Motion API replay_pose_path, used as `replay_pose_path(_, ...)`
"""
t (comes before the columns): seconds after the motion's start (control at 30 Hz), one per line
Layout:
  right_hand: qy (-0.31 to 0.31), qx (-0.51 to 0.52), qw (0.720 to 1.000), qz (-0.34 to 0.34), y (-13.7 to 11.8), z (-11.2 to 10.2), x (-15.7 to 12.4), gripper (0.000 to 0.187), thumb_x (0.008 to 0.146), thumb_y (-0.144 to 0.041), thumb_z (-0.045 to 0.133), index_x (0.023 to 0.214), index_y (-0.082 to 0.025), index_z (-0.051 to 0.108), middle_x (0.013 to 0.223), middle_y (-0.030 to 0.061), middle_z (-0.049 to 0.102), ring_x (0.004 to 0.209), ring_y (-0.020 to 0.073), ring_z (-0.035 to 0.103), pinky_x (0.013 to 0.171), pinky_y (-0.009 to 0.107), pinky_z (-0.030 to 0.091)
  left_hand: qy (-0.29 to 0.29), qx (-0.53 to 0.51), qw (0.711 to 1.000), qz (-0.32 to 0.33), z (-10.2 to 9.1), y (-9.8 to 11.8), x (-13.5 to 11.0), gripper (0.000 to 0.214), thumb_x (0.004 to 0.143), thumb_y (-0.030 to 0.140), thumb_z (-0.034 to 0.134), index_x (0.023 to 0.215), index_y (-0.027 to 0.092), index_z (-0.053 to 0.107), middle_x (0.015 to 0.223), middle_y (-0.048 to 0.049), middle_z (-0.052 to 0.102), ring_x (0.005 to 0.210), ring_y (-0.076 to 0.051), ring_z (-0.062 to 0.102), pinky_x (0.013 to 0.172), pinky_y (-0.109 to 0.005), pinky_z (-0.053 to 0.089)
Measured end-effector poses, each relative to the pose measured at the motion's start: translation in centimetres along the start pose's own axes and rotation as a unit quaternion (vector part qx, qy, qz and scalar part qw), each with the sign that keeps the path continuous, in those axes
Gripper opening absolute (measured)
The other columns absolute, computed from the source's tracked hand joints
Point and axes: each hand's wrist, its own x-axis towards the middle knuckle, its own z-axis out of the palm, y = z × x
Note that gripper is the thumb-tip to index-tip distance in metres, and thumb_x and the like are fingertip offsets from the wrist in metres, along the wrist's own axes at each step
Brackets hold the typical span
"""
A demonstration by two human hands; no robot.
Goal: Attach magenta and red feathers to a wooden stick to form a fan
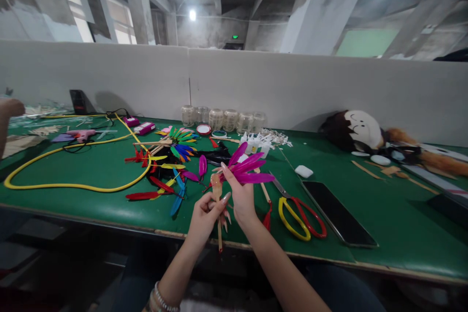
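My left hand [204, 212] is closed around a thin wooden stick [220, 236] held upright near the table's front edge. The stick widens into a pale, glossy head [216, 186] at its top. With closed fingers, my right hand [241, 197] pinches a bunch of magenta feathers [252, 163] whose base ends lie against that head. They fan out to the upper right. Whether the feathers are fixed to the stick, I cannot tell. Red-and-yellow scissors [321, 230] lie right of my hands, near a stick with a red tassel [267, 214].
Loose coloured feathers [178, 194] and a multicoloured feather fan [185, 144] lie left. A yellow cable [73, 188] loops near a pink glue gun [81, 134]. Glue bottles [252, 145] and jars [230, 119] stand behind; a phone [336, 212] lies right. Another person's hand [10, 107] is far left.
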Motion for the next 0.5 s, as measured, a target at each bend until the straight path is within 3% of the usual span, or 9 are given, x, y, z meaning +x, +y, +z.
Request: replay_pose_path(0.5,-0.047,-0.012,0.999,-0.004,0.22,-0.11,0.01,0.024,0.064,-0.031,0.066,0.08,-0.013,0.067,0.082,0.0051,0.069,0.079,0.0183,0.063,0.076,0.031,0.047,0.003,-0.005,1.0,-0.005,0.1,0.08,0.0,0.031,0.065,0.041,0.066,0.07,0.013,0.053,0.045,0.0043,0.057,0.033,-0.007,0.048,0.035,-0.018,0.042)
